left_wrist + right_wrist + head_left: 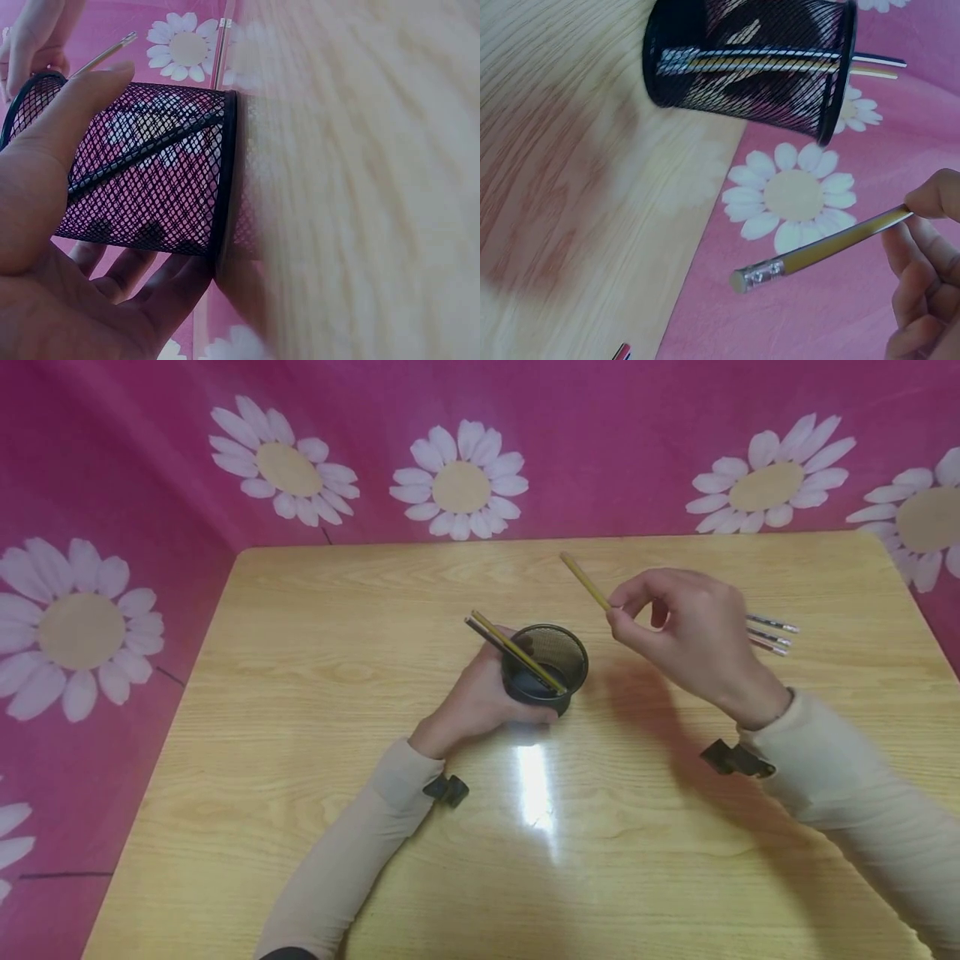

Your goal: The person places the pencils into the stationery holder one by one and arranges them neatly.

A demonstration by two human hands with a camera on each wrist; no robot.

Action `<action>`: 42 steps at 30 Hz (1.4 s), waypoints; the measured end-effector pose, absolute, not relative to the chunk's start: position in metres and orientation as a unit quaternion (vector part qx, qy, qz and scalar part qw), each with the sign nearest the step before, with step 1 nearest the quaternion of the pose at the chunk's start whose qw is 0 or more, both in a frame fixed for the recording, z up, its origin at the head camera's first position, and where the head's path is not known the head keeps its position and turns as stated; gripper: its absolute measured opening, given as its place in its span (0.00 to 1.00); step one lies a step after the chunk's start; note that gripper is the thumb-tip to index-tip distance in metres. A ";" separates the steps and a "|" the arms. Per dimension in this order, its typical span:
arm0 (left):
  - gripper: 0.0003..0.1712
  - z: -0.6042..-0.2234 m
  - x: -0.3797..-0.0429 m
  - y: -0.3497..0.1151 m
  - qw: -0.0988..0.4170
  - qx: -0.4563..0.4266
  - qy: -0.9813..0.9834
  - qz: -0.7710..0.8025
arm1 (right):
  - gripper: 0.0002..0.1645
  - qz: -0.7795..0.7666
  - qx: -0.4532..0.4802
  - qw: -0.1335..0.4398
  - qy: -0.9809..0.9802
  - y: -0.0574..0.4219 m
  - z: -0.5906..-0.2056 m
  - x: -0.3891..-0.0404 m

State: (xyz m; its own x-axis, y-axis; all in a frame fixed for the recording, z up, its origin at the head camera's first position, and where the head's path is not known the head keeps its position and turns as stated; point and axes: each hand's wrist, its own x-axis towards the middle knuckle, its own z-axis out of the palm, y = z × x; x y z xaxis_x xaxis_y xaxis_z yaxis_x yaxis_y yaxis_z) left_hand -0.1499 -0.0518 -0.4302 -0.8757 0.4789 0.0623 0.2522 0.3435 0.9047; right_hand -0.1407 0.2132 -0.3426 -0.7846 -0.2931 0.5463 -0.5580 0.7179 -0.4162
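My left hand [476,693] holds a black mesh pencil cup [558,647], thumb on the near side and fingers round the far side. The cup stands upright on the table. Inside it two pencils [513,652], one yellow and one dark, lean toward the left, their upper ends past the rim. To the right of the cup, my right hand [690,631] pinches a yellow pencil [585,581] between thumb and index finger, above the table. Its eraser end [757,276] points away from the fingers in the right wrist view.
Several pencils [772,635] lie on the wooden table [315,693] beyond the right hand, partly hidden by it. A pink cloth [585,460] with white flowers hangs behind the table and along its left side.
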 end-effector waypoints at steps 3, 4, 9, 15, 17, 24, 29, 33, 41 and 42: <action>0.58 -0.430 -0.150 -0.052 0.111 0.222 0.810 0.532 | 0.05 0.302 0.247 0.230 -0.892 0.209 -0.340 -0.141; 0.58 -0.430 -0.150 -0.052 0.111 0.222 0.809 0.534 | 0.05 0.305 0.249 0.231 -0.890 0.208 -0.339 -0.141; 0.58 -0.431 -0.151 -0.052 0.110 0.231 0.806 0.533 | 0.05 0.321 0.257 0.237 -0.880 0.202 -0.336 -0.140; 0.57 -0.433 -0.152 -0.052 0.109 0.238 0.800 0.540 | 0.06 0.345 0.268 0.243 -0.866 0.195 -0.333 -0.139; 0.56 -0.433 -0.152 -0.052 0.108 0.239 0.800 0.539 | 0.06 0.350 0.273 0.247 -0.861 0.192 -0.332 -0.139; 0.57 -0.432 -0.152 -0.052 0.109 0.241 0.797 0.542 | 0.06 0.370 0.288 0.255 -0.846 0.181 -0.327 -0.141; 0.56 -0.433 -0.152 -0.051 0.108 0.238 0.794 0.549 | 0.07 0.389 0.287 0.264 -0.834 0.173 -0.325 -0.142; 0.55 -0.433 -0.151 -0.051 0.107 0.236 0.798 0.545 | 0.08 0.395 0.291 0.266 -0.830 0.168 -0.324 -0.142; 0.55 -0.432 -0.153 -0.052 0.105 0.246 0.796 0.543 | 0.09 0.402 0.303 0.260 -0.824 0.162 -0.324 -0.143; 0.55 -0.432 -0.153 -0.052 0.106 0.246 0.796 0.543 | 0.09 0.404 0.303 0.260 -0.823 0.161 -0.325 -0.144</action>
